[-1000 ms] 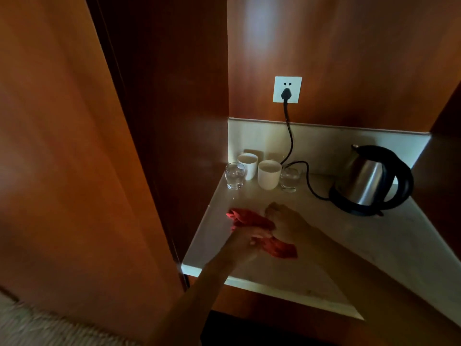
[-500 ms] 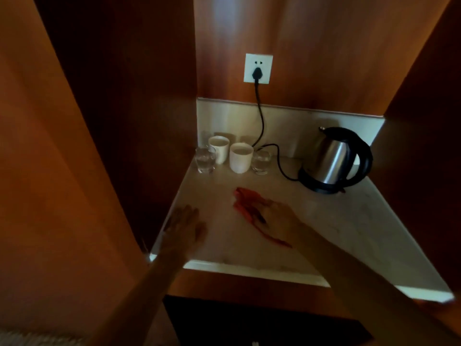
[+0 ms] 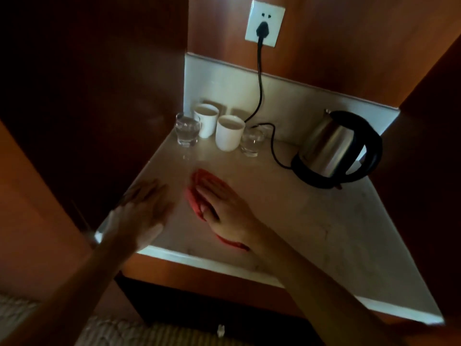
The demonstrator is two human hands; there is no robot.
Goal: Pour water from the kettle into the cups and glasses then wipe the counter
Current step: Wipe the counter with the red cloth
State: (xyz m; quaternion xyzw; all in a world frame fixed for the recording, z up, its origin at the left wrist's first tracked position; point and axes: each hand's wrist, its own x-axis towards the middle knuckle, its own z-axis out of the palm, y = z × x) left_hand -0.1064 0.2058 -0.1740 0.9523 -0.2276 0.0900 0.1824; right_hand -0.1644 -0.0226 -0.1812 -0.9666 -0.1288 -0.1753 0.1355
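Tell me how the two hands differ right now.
The right hand presses flat on the red cloth; the left hand touches no cloth. The left hand sits at the counter's left edge and is blurred; the right hand is sharper, further in. Both have straight fingers.

Shiny steel kettle (image 3: 324, 146) with black plastic handle, red cloth (image 3: 197, 196), pale glossy stone counter (image 3: 311, 221).

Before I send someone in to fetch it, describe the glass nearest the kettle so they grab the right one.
Start at the white wall socket and follow its black cord down to the pale stone counter. Where the cord reaches the counter, a short clear glass tumbler stands just right of the nearer white ceramic cup. The other clear glass sits at the row's far left, by the wooden side wall.
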